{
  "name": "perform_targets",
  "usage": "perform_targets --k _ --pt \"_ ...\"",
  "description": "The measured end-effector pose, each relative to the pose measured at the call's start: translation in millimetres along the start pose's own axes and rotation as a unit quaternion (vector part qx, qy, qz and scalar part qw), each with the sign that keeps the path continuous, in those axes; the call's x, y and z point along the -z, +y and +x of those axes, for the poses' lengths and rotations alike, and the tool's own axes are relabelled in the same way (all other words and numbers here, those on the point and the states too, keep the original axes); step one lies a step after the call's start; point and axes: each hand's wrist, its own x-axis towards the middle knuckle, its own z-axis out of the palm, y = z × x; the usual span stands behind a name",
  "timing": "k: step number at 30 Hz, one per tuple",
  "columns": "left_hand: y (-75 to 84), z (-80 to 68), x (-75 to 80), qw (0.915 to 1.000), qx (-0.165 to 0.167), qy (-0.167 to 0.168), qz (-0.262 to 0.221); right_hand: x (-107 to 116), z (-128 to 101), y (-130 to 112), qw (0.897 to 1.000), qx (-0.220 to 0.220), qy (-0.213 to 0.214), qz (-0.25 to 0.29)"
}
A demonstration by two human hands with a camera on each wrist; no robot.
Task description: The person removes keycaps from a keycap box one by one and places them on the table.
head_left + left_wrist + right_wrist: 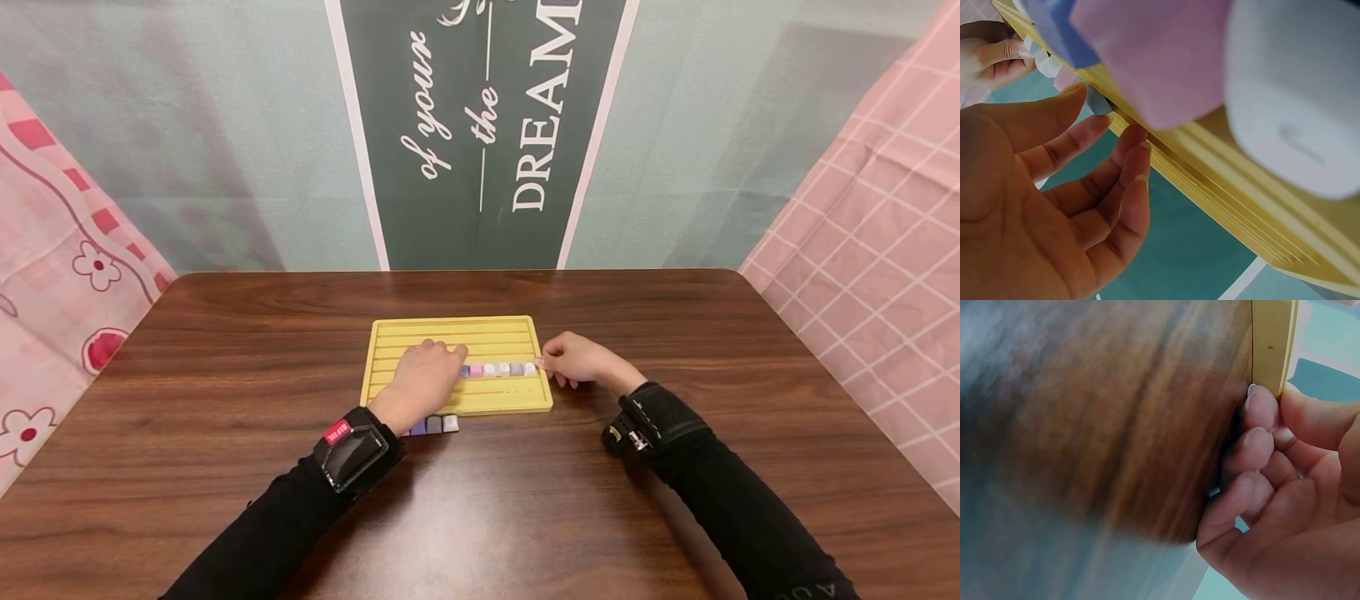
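– Where, and in what grip?

– On a brown table (pixel 510 500), in one groove of a yellow tray (pixel 487 337): a keycap row (pixel 490 370), running from mid-tray toward three o'clock. At its nine-o'clock end, the left hand (pixel 426 375), thumb and forefinger seemingly pinched on a blue-grey keycap (pixel 1096 100). At three o'clock, the right hand (pixel 587 358), thumb and forefinger clamped on the tray's edge, right beside a white end keycap (pixel 530 368).

– Likely trouble from here?

– Possibly a buckled row or a tipped cap, from too hard a squeeze between both ends. Perhaps a skewed tray, from an uneven pull at three o'clock. Also possible: scattered spare keycaps (pixel 434 425), just outside the tray at seven o'clock, from a dip of the left wrist.

– Anything legible?

– On the banner (pixel 487 233) at twelve o'clock, turned sideways: "of your", "the", "DREAM". On the left wrist strap (pixel 360 454), a red tag (pixel 337 432), too small to read surely. On the right sleeve (pixel 750 517), toward five o'clock, apparently "AU", cut off by the frame.
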Motion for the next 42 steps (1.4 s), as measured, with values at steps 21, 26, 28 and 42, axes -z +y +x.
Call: perform_targets --k 21,26,28,42 --pt "2.4 4.9 -0.9 0.9996 0.02 -0.017 0.005 0.1 0.4 0.4 1.0 0.0 0.0 0.0" --pt "2.7 5.7 0.5 0.9995 0.021 -0.025 0.005 0.7 0.2 -0.2 1.0 -0.001 -0.001 -0.004" --pt "2.6 6.0 0.6 0.9994 0.021 -0.027 0.006 0.9 0.3 -0.5 1.0 -0.001 -0.002 -0.005" --pt "1.4 7.7 0.0 0.9992 0.025 -0.032 0.005 1.3 0.5 -1.4 1.0 -0.006 -0.004 -0.007"
